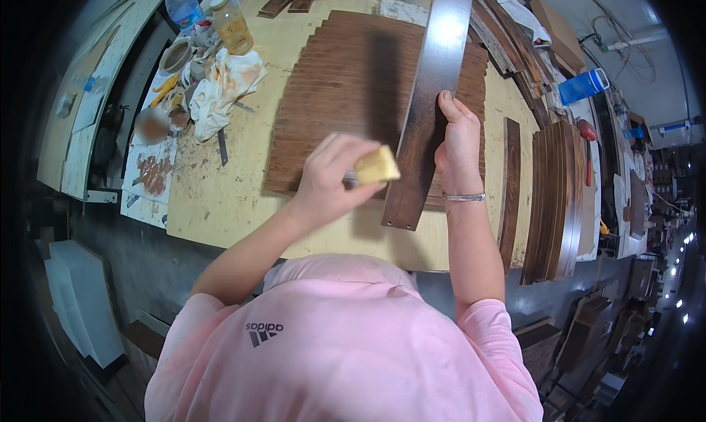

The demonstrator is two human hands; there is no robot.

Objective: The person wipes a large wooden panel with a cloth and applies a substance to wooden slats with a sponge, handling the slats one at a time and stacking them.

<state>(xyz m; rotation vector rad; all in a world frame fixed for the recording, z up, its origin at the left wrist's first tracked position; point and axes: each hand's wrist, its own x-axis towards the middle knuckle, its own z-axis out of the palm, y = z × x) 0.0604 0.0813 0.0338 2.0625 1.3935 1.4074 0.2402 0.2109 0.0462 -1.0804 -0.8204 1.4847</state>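
My right hand (460,131) grips a long dark-stained wooden board (429,102) by its right edge, thumb on the face. The board is raised and slants away from me, with two small holes at its near end. In my left hand (334,173), somewhat blurred, is a yellow sponge (377,165), close to the board's left edge; I cannot tell whether it touches. Beneath the board, a row of brown wooden slats (331,91) lies side by side on the pale worktable (213,201).
On the left stand a jar (232,26), a plastic bottle (182,6), crumpled stained cloths (220,91) and a yellow-handled tool (165,90). Right of the slats lie a single dark strip (510,187), a stack of boards (553,201), a blue bottle (583,87) and a red-handled tool (587,131).
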